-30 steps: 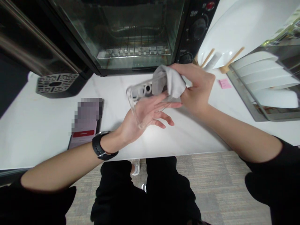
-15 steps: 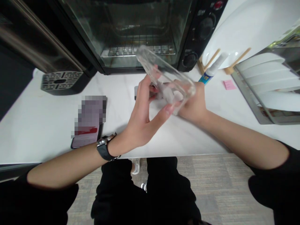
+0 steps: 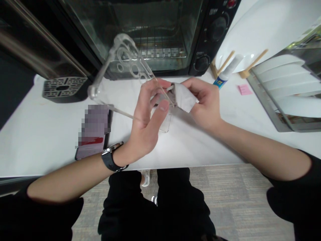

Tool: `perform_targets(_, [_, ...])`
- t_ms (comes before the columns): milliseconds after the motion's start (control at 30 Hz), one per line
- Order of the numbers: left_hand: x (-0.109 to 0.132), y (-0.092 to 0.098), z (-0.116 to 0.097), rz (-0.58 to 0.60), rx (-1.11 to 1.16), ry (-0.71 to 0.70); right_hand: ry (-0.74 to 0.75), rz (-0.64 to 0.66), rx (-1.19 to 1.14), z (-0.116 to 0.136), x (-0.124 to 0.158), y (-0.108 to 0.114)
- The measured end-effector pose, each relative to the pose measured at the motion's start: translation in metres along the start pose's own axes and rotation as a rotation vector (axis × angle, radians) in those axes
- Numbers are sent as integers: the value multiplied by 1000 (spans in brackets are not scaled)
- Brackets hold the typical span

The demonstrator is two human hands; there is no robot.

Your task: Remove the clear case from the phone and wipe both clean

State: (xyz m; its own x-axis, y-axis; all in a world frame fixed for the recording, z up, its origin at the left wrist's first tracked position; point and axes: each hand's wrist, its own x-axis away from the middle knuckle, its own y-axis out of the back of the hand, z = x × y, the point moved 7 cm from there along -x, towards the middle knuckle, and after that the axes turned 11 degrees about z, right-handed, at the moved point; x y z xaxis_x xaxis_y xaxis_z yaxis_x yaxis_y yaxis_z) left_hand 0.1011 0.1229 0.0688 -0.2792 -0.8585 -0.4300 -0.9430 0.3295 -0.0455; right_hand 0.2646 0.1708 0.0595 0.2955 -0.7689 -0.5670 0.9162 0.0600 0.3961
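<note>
My left hand [image 3: 147, 122] grips a clear plastic phone case [image 3: 120, 75] by its near end, with the camera-hole end tilted up and to the left in front of the oven. My right hand [image 3: 207, 103] pinches a small grey cleaning cloth [image 3: 184, 97] against the near end of the case, beside my left fingers. A black watch sits on my left wrist. A phone [image 3: 94, 132] with a blurred screen lies on the white counter [image 3: 45, 140], left of my left hand.
A black toaster oven [image 3: 155, 30] stands at the back of the counter. A drip grille [image 3: 62, 87] is at the back left. A small tube [image 3: 227, 75], a pink sticky note [image 3: 244, 89] and a rack of white plates [image 3: 288, 87] are to the right.
The case was flipped and swung: its far end rose, then turned to the upper left. The cloth, hidden half a second ago, shows again in my right hand at the case's near end.
</note>
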Motion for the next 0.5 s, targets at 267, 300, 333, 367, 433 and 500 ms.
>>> perform_targets(267, [1, -13, 23, 302, -155, 201, 225, -273, 6, 14, 7, 19])
perform_targets(300, [1, -12, 26, 299, -153, 202, 265, -224, 45, 19, 9, 16])
perform_targets(333, [0, -12, 28, 300, -150, 177, 300, -172, 92, 24, 11, 12])
perform_targets(367, [0, -12, 28, 315, -163, 137, 330, -133, 138, 28, 13, 10])
perform_targets(433, [-1, -12, 28, 335, -225, 85, 361, -122, 211, 31, 16, 9])
perform_targets(500, [-1, -12, 29, 347, -291, 73, 367, -172, 221, 29, 18, 12])
